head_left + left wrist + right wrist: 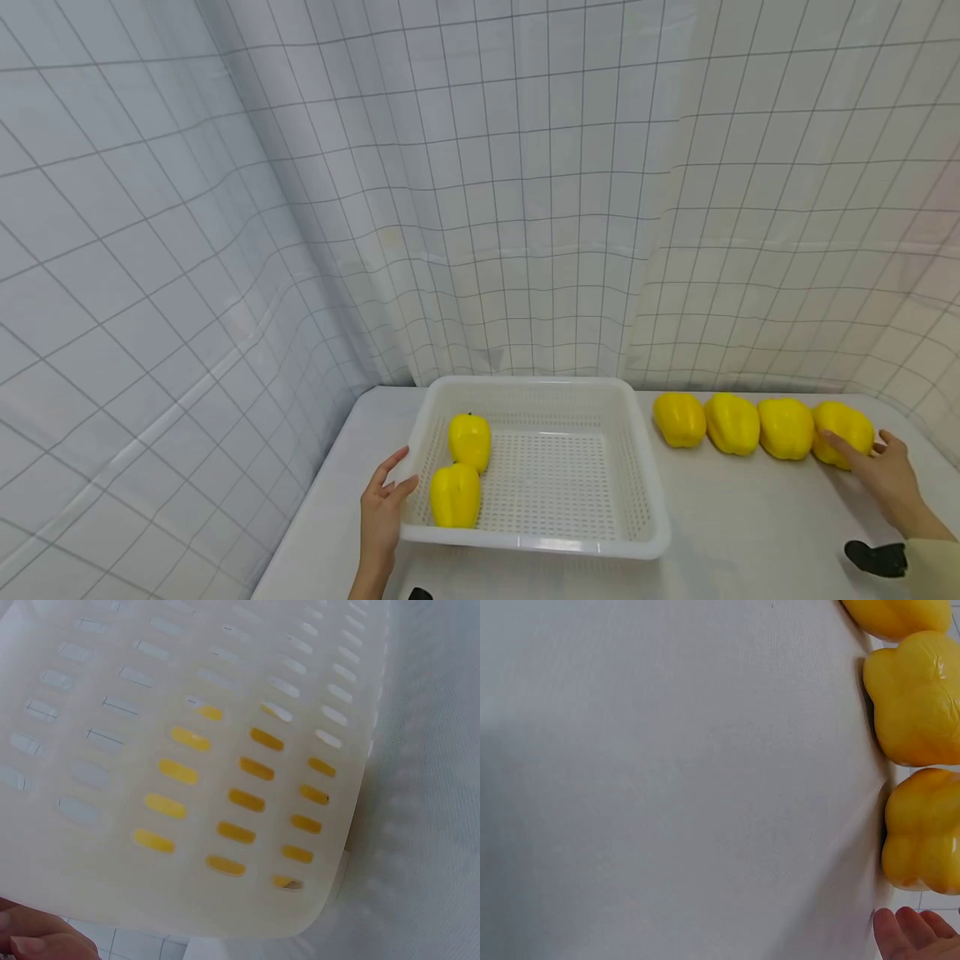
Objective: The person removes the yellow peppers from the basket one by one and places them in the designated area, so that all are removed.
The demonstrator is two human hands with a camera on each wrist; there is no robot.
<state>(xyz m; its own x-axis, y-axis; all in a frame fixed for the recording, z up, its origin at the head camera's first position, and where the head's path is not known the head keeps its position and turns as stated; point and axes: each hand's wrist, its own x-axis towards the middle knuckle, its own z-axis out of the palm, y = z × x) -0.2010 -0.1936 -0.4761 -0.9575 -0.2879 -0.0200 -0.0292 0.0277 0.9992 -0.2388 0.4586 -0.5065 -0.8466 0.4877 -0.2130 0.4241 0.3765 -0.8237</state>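
Gridded curtain behind white bench [750, 533]. Six yellow peppers: two in basket [540, 546] at lower centre, four in a left-right row at right. Right hand [888, 479], fingers straight, touches rightmost pepper [843, 429], which lies sideways. Left hand [382, 508] rests open against basket's left wall.

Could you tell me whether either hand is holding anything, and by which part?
Nothing is gripped: the left hand rests against the basket wall; the right hand touches the rightmost pepper.
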